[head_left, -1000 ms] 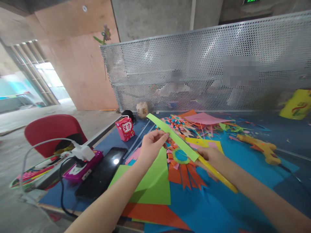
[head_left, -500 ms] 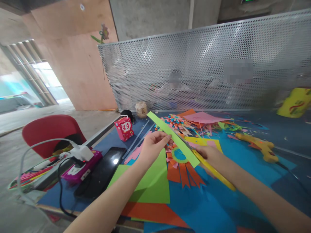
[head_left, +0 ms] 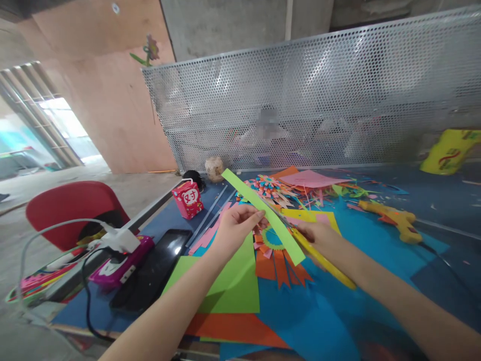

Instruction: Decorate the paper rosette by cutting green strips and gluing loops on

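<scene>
Matt green paper strip (head_left: 265, 216); scissors' smooth yellow plastic handles (head_left: 328, 263).

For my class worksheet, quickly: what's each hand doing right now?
Left hand: closed, pinching the light-green paper strip.
Right hand: closed, holding the yellow-handled scissors.

A drink carton (head_left: 188, 199) and red chair (head_left: 75, 210) stand left of the left grip (head_left: 240, 225); a perforated screen (head_left: 225, 95) stands beyond it.

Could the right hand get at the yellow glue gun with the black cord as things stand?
Probably not straight away: the right hand holds yellow-handled scissors. Otherwise the way looks free, with nothing upright seeming to stand between it and the yellow glue gun.
</scene>
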Demonstrator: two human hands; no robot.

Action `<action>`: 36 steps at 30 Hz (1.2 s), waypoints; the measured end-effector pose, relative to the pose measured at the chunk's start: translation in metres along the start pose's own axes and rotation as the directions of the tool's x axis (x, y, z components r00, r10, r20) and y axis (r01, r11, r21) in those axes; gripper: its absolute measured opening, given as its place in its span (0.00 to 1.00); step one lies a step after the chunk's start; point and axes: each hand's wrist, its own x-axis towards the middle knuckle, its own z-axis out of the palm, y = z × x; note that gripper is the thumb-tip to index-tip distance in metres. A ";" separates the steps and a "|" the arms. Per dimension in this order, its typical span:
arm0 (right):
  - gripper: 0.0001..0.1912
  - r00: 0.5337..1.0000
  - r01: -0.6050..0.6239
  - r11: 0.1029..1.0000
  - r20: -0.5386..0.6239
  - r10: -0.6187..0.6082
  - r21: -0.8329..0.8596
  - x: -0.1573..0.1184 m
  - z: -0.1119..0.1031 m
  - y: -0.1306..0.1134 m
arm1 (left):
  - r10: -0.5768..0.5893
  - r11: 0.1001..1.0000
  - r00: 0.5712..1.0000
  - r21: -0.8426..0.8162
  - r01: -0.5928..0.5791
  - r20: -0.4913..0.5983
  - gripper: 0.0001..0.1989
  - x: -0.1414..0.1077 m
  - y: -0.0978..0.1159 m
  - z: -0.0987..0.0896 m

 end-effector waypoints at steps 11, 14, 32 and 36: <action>0.08 1.000 -0.001 1.000 0.021 0.001 0.008 -0.005 -0.007 -0.020 | -0.028 0.998 0.998 0.061 0.025 0.057 0.10 -0.005 0.006 0.006; 0.08 1.000 -0.006 1.000 0.022 0.006 0.007 -0.010 -0.009 -0.033 | -0.024 0.998 0.998 0.060 0.021 0.057 0.10 -0.005 0.006 0.006; 0.10 0.999 0.002 1.000 0.042 -0.004 0.026 -0.005 0.003 -0.021 | -0.045 0.997 0.989 0.066 0.036 0.140 0.11 -0.007 0.001 0.006; 0.11 0.999 0.026 0.998 0.032 -0.028 0.057 0.001 0.010 -0.012 | -0.044 0.996 0.988 0.089 0.031 0.148 0.12 -0.007 -0.001 0.007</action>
